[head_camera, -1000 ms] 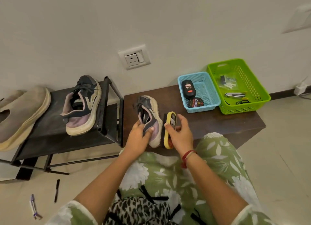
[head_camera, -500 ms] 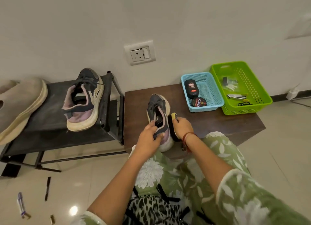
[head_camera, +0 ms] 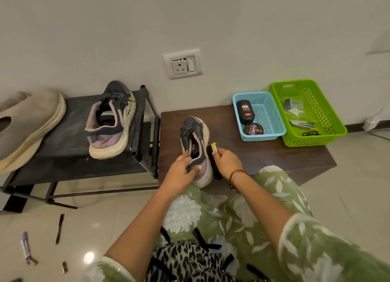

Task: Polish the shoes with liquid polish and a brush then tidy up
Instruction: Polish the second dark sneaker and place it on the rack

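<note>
A grey and lilac sneaker (head_camera: pixel 193 133) stands on the brown bench (head_camera: pixel 263 153). My left hand (head_camera: pixel 181 169) grips its heel collar. My right hand (head_camera: pixel 224 162) holds a yellow-backed brush (head_camera: pixel 214 148), whose black bristles lie against the shoe's right side. The matching sneaker (head_camera: pixel 111 121) rests on the black rack (head_camera: pixel 69 153) to the left. A black liquid polish bottle (head_camera: pixel 244 111) and a round polish tin (head_camera: pixel 253 129) lie in the blue basket (head_camera: pixel 272 121).
A green basket (head_camera: pixel 316 133) with small tools sits at the bench's right end. Beige slip-on shoes (head_camera: pixel 27 129) lie at the rack's left. Pens (head_camera: pixel 59 228) and small bits lie on the tiled floor. A wall socket (head_camera: pixel 182 64) is above.
My right hand turned the brush from yellow back facing up to bristles against the shoe's side. The view shifted left and nearer. My left hand kept hold of the heel.
</note>
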`<state>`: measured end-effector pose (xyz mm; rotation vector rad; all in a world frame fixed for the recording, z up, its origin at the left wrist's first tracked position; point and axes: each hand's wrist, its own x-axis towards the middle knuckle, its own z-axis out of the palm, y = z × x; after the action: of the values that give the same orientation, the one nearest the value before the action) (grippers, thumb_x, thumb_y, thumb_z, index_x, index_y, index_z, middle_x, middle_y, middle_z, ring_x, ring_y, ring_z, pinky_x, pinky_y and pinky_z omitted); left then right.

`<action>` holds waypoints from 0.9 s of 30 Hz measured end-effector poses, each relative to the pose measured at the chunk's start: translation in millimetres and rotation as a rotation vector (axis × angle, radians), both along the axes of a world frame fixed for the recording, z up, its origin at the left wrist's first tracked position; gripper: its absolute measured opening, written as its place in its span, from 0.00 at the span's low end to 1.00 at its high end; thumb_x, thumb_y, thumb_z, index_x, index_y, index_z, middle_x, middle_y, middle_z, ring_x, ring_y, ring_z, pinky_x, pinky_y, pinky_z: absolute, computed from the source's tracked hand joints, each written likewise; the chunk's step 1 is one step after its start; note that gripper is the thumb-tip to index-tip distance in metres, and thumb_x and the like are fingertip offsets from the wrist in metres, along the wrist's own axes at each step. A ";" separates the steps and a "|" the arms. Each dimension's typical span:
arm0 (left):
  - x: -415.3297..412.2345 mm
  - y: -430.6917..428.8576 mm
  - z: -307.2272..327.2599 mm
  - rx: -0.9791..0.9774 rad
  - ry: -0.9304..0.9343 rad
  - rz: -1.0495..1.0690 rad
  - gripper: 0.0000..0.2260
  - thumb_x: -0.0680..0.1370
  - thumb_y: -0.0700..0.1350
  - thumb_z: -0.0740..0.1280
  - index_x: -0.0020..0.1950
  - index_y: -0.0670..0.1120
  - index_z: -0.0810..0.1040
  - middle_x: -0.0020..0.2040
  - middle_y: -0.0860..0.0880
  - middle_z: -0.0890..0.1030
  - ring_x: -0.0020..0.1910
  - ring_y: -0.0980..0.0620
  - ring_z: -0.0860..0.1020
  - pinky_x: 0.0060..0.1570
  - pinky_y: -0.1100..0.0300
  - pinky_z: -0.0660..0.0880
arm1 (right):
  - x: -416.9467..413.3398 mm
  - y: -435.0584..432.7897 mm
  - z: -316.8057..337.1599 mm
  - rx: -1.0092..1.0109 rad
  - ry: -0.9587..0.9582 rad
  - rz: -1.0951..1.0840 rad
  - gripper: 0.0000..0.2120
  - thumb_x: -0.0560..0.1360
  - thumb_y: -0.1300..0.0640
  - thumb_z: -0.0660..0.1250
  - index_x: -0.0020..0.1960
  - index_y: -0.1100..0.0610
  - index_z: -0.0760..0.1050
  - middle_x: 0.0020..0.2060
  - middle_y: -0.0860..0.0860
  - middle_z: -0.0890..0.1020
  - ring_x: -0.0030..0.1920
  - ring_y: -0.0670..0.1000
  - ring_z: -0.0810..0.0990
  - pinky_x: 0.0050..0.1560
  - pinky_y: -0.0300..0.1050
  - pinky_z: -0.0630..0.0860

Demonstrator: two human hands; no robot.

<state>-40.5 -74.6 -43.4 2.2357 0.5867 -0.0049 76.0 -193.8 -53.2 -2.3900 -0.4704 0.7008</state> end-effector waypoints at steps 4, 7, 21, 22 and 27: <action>1.6 -2.2 0.1 0.020 0.002 0.014 0.17 0.79 0.47 0.65 0.67 0.46 0.75 0.75 0.44 0.63 0.73 0.50 0.61 0.62 0.67 0.58 | -58.1 -27.2 8.4 0.004 -0.014 -0.067 0.23 0.81 0.46 0.55 0.74 0.51 0.62 0.58 0.61 0.74 0.56 0.63 0.76 0.56 0.51 0.72; 0.6 -2.8 0.8 0.001 0.014 -0.029 0.18 0.78 0.47 0.65 0.68 0.47 0.74 0.75 0.44 0.63 0.74 0.51 0.59 0.61 0.70 0.56 | -34.3 -9.0 10.6 0.011 0.008 -0.099 0.21 0.82 0.50 0.54 0.73 0.56 0.64 0.61 0.63 0.74 0.62 0.64 0.72 0.62 0.52 0.70; 7.8 -12.7 3.6 0.146 0.085 0.013 0.08 0.73 0.46 0.71 0.44 0.41 0.80 0.74 0.42 0.63 0.72 0.49 0.63 0.51 0.70 0.59 | -15.5 -16.3 -18.3 0.145 0.270 -0.136 0.21 0.81 0.54 0.59 0.72 0.58 0.64 0.65 0.57 0.74 0.65 0.58 0.72 0.59 0.45 0.68; 10.6 -13.0 4.6 0.136 0.110 0.009 0.10 0.73 0.48 0.71 0.41 0.41 0.79 0.73 0.40 0.64 0.73 0.50 0.61 0.51 0.69 0.59 | -14.9 -15.4 -19.7 0.170 0.320 -0.167 0.20 0.81 0.55 0.59 0.71 0.58 0.64 0.64 0.56 0.74 0.64 0.58 0.72 0.59 0.44 0.68; 21.5 -11.9 8.5 0.125 0.082 0.119 0.12 0.78 0.51 0.65 0.44 0.43 0.76 0.66 0.39 0.70 0.70 0.45 0.65 0.52 0.64 0.62 | -14.7 -21.5 -31.6 0.168 0.462 -0.257 0.21 0.78 0.58 0.64 0.69 0.56 0.65 0.62 0.56 0.76 0.61 0.57 0.75 0.61 0.47 0.70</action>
<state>-18.9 -86.5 -34.9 2.3264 0.7837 0.0005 61.3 -215.3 -84.8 -1.9985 -0.0252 1.0111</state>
